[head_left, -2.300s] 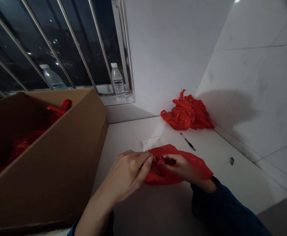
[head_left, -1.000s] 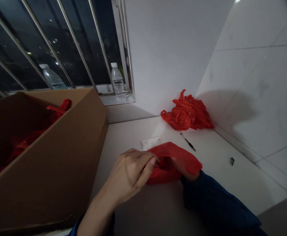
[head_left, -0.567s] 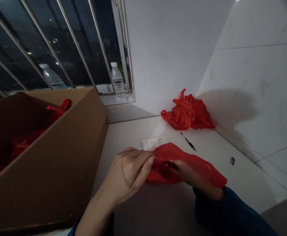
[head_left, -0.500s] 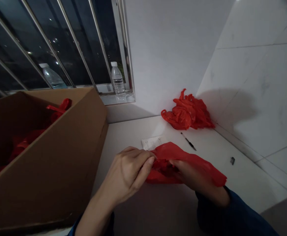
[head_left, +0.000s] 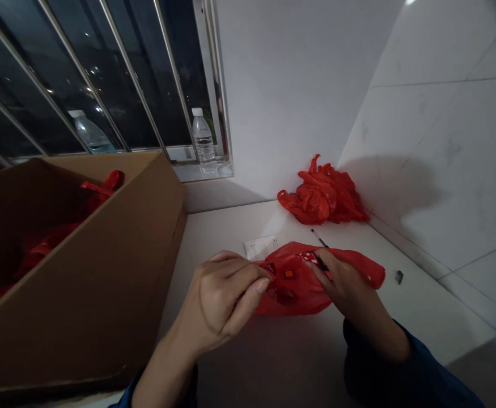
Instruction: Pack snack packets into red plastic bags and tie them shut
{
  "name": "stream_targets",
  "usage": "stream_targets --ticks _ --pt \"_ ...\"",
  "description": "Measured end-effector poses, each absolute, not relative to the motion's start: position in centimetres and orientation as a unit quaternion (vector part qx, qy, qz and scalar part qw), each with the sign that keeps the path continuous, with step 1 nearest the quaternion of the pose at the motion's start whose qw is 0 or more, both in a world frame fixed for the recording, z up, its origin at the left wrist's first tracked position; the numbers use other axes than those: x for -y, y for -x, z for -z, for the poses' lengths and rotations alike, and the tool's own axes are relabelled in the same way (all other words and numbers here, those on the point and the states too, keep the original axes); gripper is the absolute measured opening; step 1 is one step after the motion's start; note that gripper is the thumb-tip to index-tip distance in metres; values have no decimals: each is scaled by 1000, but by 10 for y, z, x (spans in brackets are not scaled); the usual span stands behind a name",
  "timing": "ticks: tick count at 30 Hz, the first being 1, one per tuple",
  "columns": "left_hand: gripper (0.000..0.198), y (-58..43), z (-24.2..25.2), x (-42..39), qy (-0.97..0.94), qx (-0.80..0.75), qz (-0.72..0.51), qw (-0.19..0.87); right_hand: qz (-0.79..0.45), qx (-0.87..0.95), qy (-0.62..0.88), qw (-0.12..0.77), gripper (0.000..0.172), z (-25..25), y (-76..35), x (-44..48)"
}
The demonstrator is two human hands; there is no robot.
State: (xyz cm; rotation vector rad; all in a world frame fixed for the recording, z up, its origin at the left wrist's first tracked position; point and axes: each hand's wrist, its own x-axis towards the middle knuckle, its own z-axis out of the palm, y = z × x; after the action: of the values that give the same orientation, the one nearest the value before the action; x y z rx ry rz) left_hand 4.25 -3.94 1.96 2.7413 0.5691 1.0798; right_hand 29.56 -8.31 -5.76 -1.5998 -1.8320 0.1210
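A thin red plastic bag spreads out between my two hands above the white table. My left hand is closed in a pinch on its left edge, thumb against the fingers. At the bag's right part, my right hand is curled, with a small red item with white spots at its fingertips. The film partly hides how the fingers sit on it. A small dark-red piece with an orange mark shows in the middle of the bag.
A large cardboard box with red bags inside stands at left. Crumpled red bags lie by the wall. A printed paper, a pen and a small black object are on the table. A water bottle stands on the sill.
My right hand, earlier partly behind the red film, now shows outside it, slightly higher, with the spotted item at its fingers. The bag's right part has shifted over the pen. My left hand keeps its pinch.
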Motion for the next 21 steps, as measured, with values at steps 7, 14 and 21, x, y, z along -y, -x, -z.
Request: stream_targets --ticks 7,14,21 --pt "20 -42 -17 34 -911 -201 -358 49 -273 655 574 408 28 50 -279 81" --pt "20 -40 -15 29 -913 -234 -332 37 -551 493 441 509 16 57 -265 80" --pt "20 -40 -17 31 -912 -229 -338 37 -529 500 463 506 22 55 -265 78"
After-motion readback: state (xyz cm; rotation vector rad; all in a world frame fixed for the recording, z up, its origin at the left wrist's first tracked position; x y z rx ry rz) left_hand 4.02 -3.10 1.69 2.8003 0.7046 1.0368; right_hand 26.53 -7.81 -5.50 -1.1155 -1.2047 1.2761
